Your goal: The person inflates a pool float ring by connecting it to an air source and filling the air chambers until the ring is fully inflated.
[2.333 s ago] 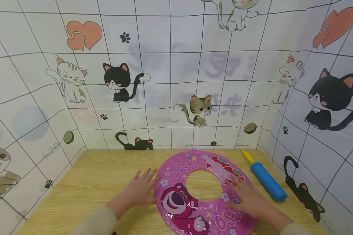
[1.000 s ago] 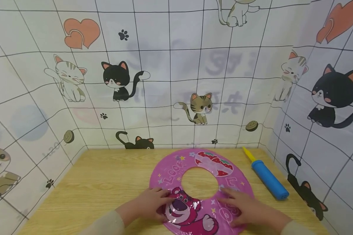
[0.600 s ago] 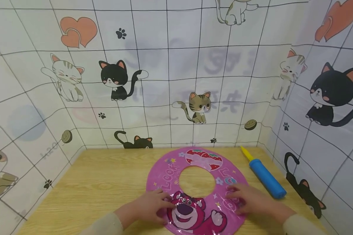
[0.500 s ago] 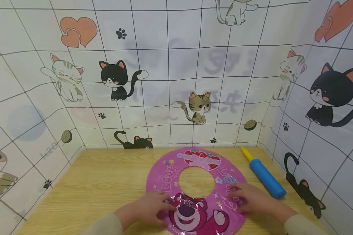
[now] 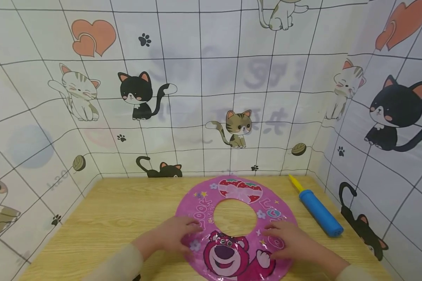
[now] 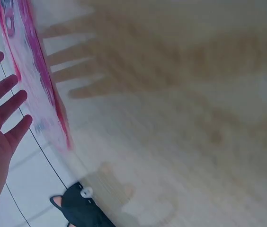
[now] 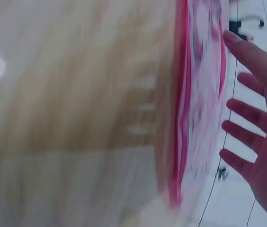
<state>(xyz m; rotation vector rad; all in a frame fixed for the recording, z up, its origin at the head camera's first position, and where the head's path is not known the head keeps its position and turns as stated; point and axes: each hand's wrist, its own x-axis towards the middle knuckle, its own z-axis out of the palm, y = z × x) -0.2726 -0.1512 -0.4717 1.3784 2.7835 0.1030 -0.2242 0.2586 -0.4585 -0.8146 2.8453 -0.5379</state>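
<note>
A pink swim ring (image 5: pixel 205 205), printed with a bear, strawberries and letters, lies flat on the wooden table in the head view. It looks flat and uninflated. My left hand (image 5: pixel 172 234) is over its left edge, fingers spread in the left wrist view, where the ring (image 6: pixel 34 80) shows edge-on. Over the ring's right side is my right hand (image 5: pixel 292 240); the right wrist view shows its fingers straight and apart, close to the ring (image 7: pixel 202 104). Neither hand grips anything. Whether the fingertips touch the ring cannot be told.
A blue hand pump (image 5: pixel 320 212) with a yellow nozzle lies to the right of the ring. The wooden table (image 5: pixel 126 207) extends to the left. White wall sheets (image 5: pixel 190 78) with cat drawings enclose the back and sides.
The ring has turned counterclockwise: the strawberries went from upper right to the top, the bear from lower left to the bottom. Lately my left hand has shifted slightly away from me.
</note>
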